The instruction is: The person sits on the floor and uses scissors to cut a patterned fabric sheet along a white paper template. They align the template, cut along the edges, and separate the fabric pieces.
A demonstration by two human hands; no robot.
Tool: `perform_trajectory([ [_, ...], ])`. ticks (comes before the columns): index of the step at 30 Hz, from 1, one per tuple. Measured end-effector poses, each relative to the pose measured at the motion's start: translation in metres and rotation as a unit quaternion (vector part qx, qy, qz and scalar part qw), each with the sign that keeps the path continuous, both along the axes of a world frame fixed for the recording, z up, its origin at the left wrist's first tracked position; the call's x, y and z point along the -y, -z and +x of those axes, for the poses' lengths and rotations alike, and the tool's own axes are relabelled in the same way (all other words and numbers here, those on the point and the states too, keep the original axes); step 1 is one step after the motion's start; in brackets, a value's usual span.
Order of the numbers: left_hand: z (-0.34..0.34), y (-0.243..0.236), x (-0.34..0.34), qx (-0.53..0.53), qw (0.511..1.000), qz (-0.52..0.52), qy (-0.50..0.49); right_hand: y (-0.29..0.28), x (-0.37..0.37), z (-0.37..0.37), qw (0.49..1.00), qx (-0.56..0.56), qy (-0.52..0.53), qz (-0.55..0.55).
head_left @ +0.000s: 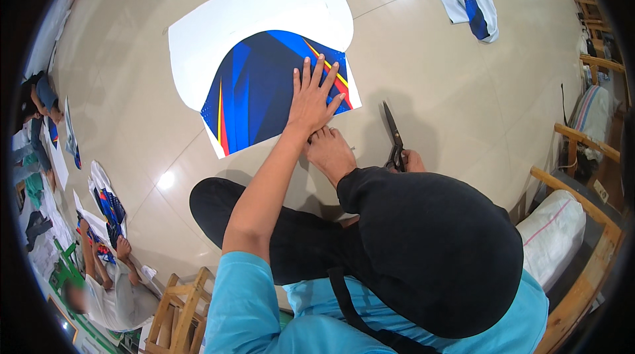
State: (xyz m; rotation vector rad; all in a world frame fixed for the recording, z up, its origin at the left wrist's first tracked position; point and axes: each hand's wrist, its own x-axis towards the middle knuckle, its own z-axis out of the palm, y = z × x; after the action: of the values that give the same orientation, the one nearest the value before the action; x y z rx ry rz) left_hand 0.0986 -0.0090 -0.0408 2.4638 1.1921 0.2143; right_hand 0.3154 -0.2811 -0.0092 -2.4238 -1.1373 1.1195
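My left hand [314, 99] lies flat with fingers spread on a printed fabric panel [258, 89], pressing its right part to the floor. The panel is dark and bright blue with red and yellow stripes, and has a curved top edge. White fabric [258, 6] surrounds that curve and shows along the panel's sides. To the right, my right hand [413, 161] grips the handles of black scissors [392, 130]. Their blades point away from me, together and apart from the fabric. My raised black-trousered knee hides part of the right hand. My bare foot [333, 154] rests beside my left wrist.
A crumpled grey-white and blue fabric piece [468, 0] lies at the far right. White sacks [552, 228] and wooden frames [582, 205] line the right side. Another person [122, 294] sits at lower left with printed fabric, near a wooden stool [182, 308]. More people are farther left.
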Motion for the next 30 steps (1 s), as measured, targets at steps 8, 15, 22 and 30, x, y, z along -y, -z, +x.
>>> perform_trajectory([
  [8, -0.037, -0.003, -0.005, 0.003, 0.994, 0.047, -0.096, 0.009, -0.032, -0.029, 0.962, -0.220, 0.137, 0.084],
  [15, -0.047, 0.005, -0.004, -0.032, 0.985, 0.066, -0.158, 0.007, -0.146, -0.164, 0.851, 0.214, -0.423, 0.227],
  [22, -0.046, 0.009, -0.001, -0.046, 0.983, 0.063, -0.168, 0.004, -0.148, -0.168, 0.857, 0.216, -0.432, 0.177],
  [30, -0.046, 0.008, -0.001, -0.055, 0.982, 0.069, -0.168, 0.006, -0.147, -0.168, 0.861, 0.200, -0.435, 0.171],
])
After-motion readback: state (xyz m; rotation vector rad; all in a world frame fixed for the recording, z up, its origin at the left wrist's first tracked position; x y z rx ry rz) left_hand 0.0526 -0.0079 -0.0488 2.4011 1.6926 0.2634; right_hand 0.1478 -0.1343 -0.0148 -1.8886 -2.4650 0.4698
